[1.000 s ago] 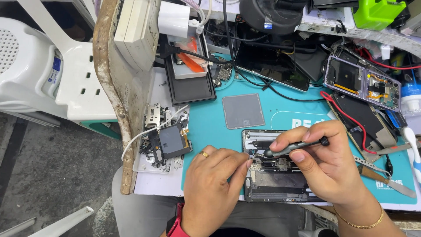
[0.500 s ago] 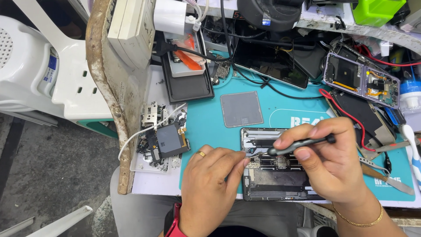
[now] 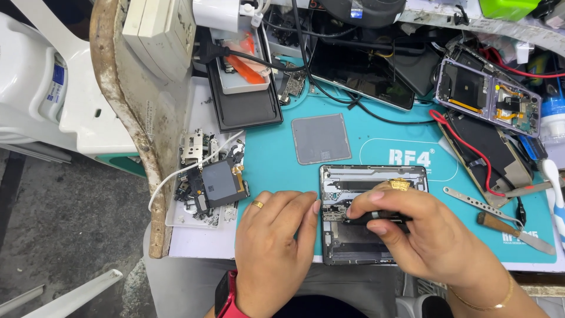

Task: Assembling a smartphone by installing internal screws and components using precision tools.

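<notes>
An opened phone (image 3: 376,176) lies face down on a teal work mat (image 3: 276,159), its back cover off and inner frame showing. My left hand (image 3: 276,247), with a ring and a red wrist strap, rests flat on the mat and presses its fingertips against the phone's left edge. My right hand (image 3: 424,241) lies over the phone's middle and grips a thin black tool (image 3: 376,218) held level, its tip toward the left side of the phone. A small gold part (image 3: 400,184) sits just above my right fingers.
A grey square pad (image 3: 321,138) lies above the phone. Loose phone parts (image 3: 209,179) sit on a white sheet at left. Metal tweezers (image 3: 479,205) and a wooden-handled blade (image 3: 515,231) lie at right. Other dismantled phones (image 3: 488,91), cables and a black tray (image 3: 244,100) crowd the back.
My right hand has lowered the black tool from a raised slant to level over the phone's middle. My left fingers stay against the phone's left edge.
</notes>
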